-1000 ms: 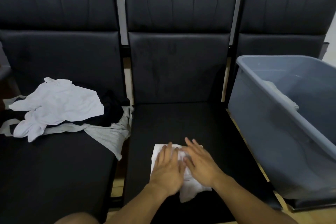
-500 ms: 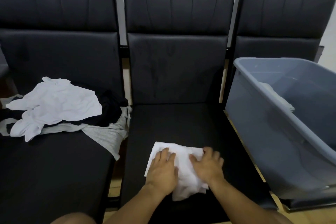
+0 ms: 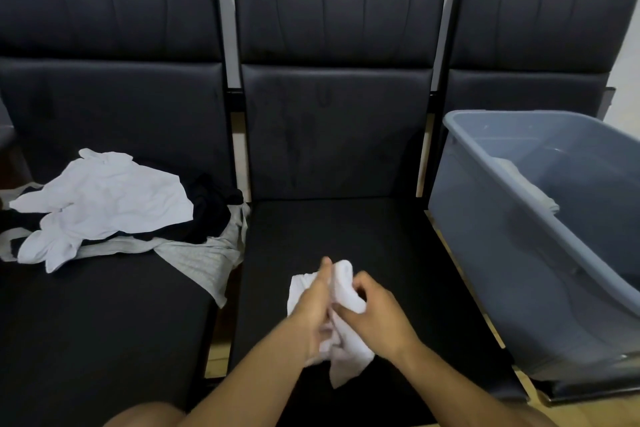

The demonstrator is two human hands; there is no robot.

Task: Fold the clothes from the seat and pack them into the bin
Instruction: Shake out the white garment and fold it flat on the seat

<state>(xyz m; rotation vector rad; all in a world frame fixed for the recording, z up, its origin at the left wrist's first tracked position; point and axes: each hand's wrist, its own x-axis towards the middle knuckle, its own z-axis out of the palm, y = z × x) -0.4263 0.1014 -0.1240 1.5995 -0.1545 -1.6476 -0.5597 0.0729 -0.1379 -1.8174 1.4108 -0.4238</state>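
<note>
A small white garment (image 3: 346, 291) is bunched up over the front of the middle black seat (image 3: 346, 236). My left hand (image 3: 313, 308) grips its left side and my right hand (image 3: 379, 315) grips its right side, thumbs up. A loose corner hangs below my hands. On the left seat lies a pile of clothes (image 3: 104, 204): a white piece on top, a black one and a grey one beneath. The grey plastic bin (image 3: 519, 253) stands on the right seat, tilted, with a pale folded garment (image 3: 526, 180) inside.
Three black padded seats stand in a row against a pale wall. The grey cloth (image 3: 207, 260) from the pile hangs over the gap between the left and middle seats. Wooden floor (image 3: 498, 329) shows between the seats.
My hands were pressing the white garment flat on the seat; they have now closed on it and bunched it up off the cushion.
</note>
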